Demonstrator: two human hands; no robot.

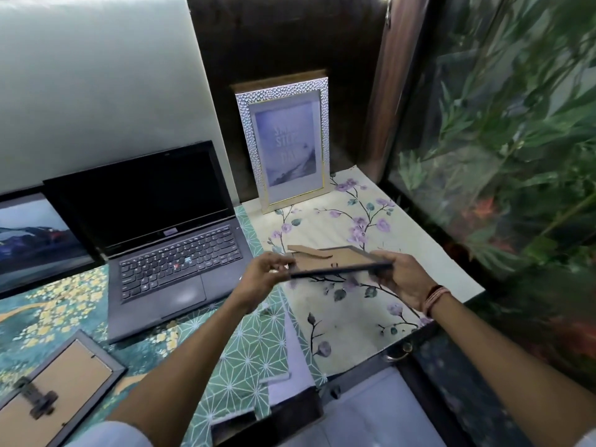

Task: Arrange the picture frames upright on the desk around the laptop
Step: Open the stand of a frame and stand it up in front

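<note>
I hold a small dark picture frame flat and face down above the desk, its brown cardboard back and folded-out stand facing up. My left hand grips its left edge and my right hand grips its right end. An open black laptop sits on the desk to the left, its screen dark. A silver-edged frame stands upright behind, right of the laptop. A frame with a car picture leans at the laptop's left. Another dark frame lies face down at the near left.
The desk is covered with a floral cloth on the right and green patterned sheets in the middle. A window with green plants borders the right side. A dark wall stands behind. The desk's front edge has a metal ring handle.
</note>
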